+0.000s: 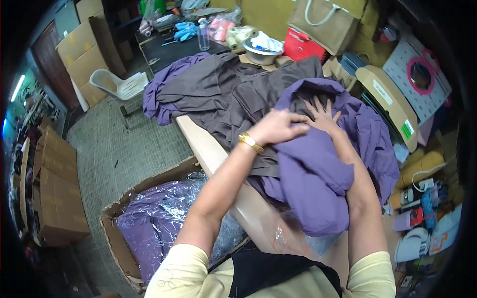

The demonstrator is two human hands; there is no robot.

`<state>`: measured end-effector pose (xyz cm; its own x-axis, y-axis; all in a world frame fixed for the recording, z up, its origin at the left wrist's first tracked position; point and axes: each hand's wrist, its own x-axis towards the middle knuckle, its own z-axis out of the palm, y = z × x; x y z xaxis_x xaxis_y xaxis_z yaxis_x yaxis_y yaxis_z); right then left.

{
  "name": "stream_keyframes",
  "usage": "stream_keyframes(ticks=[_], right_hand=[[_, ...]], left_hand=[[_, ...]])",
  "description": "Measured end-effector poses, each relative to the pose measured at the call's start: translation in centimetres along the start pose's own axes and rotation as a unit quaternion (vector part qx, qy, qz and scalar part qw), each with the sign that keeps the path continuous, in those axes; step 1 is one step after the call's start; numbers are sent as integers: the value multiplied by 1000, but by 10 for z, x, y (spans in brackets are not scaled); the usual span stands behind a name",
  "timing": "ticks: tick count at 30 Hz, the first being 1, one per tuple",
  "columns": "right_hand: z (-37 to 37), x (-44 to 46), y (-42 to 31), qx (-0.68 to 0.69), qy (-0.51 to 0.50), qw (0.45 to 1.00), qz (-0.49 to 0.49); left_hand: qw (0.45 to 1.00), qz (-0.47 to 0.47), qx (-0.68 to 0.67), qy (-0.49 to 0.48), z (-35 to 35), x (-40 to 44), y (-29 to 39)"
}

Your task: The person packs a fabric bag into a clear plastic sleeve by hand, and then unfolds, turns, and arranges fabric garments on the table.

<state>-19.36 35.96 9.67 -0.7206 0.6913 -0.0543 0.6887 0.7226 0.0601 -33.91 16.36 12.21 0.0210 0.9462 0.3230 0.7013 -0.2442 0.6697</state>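
Note:
A large purple garment [313, 174] with a dark grey-brown lining [238, 94] lies bunched over the table. My right hand [323, 116] is spread with fingers apart, pressed on the dark lining inside a purple fold. Just left of it, my left hand [280, 126] rests at the purple fabric's edge, its fingers bent over the cloth and slightly blurred; whether they pinch it is unclear. A gold watch is on the left wrist. The purple cloth drapes over my right forearm.
An open carton [112, 223] with plastic-wrapped purple items stands on the floor at lower left. Behind are a white chair [119, 87], a metal bowl [263, 52], a red box [300, 44] and a bottle [203, 35]. Cups and tools sit at the right.

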Motion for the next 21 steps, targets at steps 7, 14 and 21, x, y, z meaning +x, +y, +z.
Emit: stream_keyframes(ticks=[7,14,21], right_hand=[[32,11,17,-7,68,998,-15],[34,15,15,-14,61,998,-1],[34,13,14,-8,68,998,2]], left_hand=[[772,-344,282,455,-129,-73,-196],[804,-331,258,421,-168,-108,-285],[851,-260,265,371,-177,-77,-251]])
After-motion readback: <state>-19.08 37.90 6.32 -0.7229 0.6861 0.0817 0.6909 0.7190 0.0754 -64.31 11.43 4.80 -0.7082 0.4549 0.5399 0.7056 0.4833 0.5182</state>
